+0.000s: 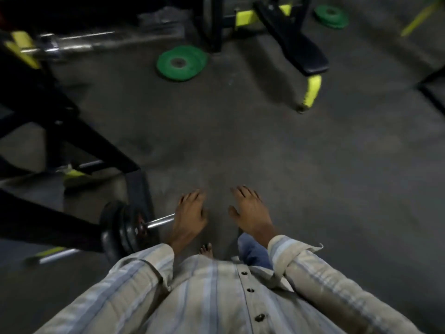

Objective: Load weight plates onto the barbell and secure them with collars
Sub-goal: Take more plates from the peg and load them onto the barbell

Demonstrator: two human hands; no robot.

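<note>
A barbell sleeve (pixel 160 221) sticks out to the right at lower left, with black weight plates (pixel 119 229) on it. My left hand (pixel 190 218) hovers palm down over the sleeve's end, fingers spread, holding nothing. My right hand (pixel 250 213) is beside it to the right, also open and empty. Green weight plates (pixel 180 63) lie stacked on the floor farther ahead. Another green plate stack (pixel 331 16) lies at the far right. A second chrome barbell (pixel 67 43) rests on a rack at upper left. No collar is visible.
A black and yellow rack frame (pixel 60 131) fills the left side. A black bench (pixel 291 37) with a yellow leg (pixel 311 91) stands ahead on the right. Grey floor (pixel 240 141) lies between me and the green plates. My bare foot (pixel 206 249) shows below my hands.
</note>
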